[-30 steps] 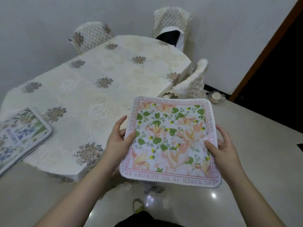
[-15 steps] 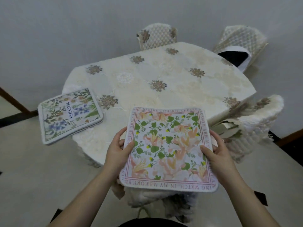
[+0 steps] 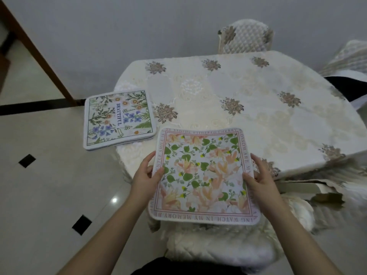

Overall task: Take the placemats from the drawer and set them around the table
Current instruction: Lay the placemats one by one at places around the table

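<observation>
- Blue-flower placemat (image 3: 119, 118) down at table (image 3: 258, 108) left corner.
- Left hand (image 3: 144, 176), right hand (image 3: 260, 178) pinch peach placemat (image 3: 204, 175) over near edge; unplaced.
- Other seats unset.

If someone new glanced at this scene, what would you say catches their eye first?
First, the pink floral placemat, held by its side edges between the left hand and right hand over the near edge of the table. Next, the placemat reading BEAUTIFUL, lying at the table's left corner and overhanging its edge. A quilted chair stands at the far side.
</observation>
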The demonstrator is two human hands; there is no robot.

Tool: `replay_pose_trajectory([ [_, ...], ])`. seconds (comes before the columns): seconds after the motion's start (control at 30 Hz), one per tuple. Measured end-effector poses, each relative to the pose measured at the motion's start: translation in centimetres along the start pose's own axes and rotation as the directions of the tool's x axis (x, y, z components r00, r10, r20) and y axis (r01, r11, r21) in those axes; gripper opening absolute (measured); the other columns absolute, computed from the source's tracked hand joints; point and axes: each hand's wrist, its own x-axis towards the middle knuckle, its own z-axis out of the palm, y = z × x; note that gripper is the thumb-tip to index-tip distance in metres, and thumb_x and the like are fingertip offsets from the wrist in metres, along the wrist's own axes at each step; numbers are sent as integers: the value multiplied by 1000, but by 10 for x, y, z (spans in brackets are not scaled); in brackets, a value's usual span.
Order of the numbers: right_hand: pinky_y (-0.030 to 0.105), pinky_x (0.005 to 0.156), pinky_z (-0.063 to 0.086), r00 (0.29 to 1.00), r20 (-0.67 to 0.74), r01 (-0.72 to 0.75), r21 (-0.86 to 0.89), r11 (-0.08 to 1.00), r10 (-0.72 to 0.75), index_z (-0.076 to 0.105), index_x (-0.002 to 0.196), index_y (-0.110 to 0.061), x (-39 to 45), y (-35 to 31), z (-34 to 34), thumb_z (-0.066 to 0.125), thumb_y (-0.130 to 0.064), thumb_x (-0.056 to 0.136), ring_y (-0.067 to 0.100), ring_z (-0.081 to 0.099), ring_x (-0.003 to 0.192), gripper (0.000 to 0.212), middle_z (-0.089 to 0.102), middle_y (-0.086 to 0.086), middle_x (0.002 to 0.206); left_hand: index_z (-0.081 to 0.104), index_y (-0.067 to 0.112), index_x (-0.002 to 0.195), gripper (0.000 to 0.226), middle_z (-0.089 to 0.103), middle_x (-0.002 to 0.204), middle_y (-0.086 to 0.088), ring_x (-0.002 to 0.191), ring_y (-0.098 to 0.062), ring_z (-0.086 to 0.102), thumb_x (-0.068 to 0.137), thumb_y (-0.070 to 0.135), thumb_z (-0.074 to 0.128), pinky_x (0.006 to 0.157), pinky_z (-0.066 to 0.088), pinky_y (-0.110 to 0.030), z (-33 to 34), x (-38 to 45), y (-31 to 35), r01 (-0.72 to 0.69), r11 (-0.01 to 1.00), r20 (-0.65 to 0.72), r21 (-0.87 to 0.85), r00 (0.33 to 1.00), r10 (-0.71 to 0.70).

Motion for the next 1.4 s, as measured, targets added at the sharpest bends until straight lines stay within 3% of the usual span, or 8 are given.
replay_pose_trajectory([
  [0.1,54,71,60,999,54,-7,-23,1000,8,31,150,-37,18,2,2,51,-11,102,29,75,83,58,74,10,105,44,35,144,54,76,103,-4,86,-18,75,96,18,64,71,62,-38,7,6,-3,8,1000,-58,9,998,-7],
  [0.47,52,82,59,955,295,-1,-94,996,29,16,151,-47,116,34,-42,45,-10,103,20,69,105,67,60,1,129,26,41,151,63,72,112,5,92,-18,74,101,18,56,81,59,-51,72,33,-16,126,985,-140,117,984,-109],
  [0.77,49,84,58,988,151,-18,-128,992,37,34,149,-26,190,32,-43,55,-18,99,24,61,113,55,58,2,131,46,22,143,46,70,107,0,90,-19,71,99,13,58,77,61,-42,99,69,-9,219,968,-298,120,938,-175],
  [0.93,25,64,53,985,168,0,-196,981,34,42,144,-23,208,42,-36,51,-14,101,15,60,97,45,58,0,126,47,23,145,48,69,119,-6,98,-23,69,100,14,57,83,59,-44,97,83,-18,237,946,-305,221,938,-163],
  [1.03,26,71,52,984,176,20,-307,951,36,47,142,-21,216,51,-38,52,-14,100,17,60,99,43,61,3,130,48,20,145,47,65,118,0,103,-23,64,100,10,54,90,56,-46,101,84,-27,259,924,-320,282,933,-164],
  [1.2,22,71,49,986,166,78,-399,914,-11,58,134,-18,218,60,-39,59,-11,96,14,61,90,39,69,4,115,59,18,133,39,68,99,5,88,-15,65,97,3,53,69,52,-27,99,82,-42,238,886,-348,399,933,-94],
  [1.3,25,73,49,980,182,162,-499,852,-80,63,129,-20,221,65,-38,62,-12,93,13,61,86,37,69,4,113,58,18,133,40,67,102,4,94,-21,66,95,5,56,78,55,-34,99,83,-47,227,873,-372,431,926,-58],
  [1.4,31,88,48,978,178,196,-571,797,-113,53,139,-15,222,71,-35,63,-14,92,20,57,105,48,54,11,130,56,14,135,44,61,115,-7,102,-26,61,92,10,63,90,53,-42,103,83,-52,227,843,-407,487,913,-11],
])
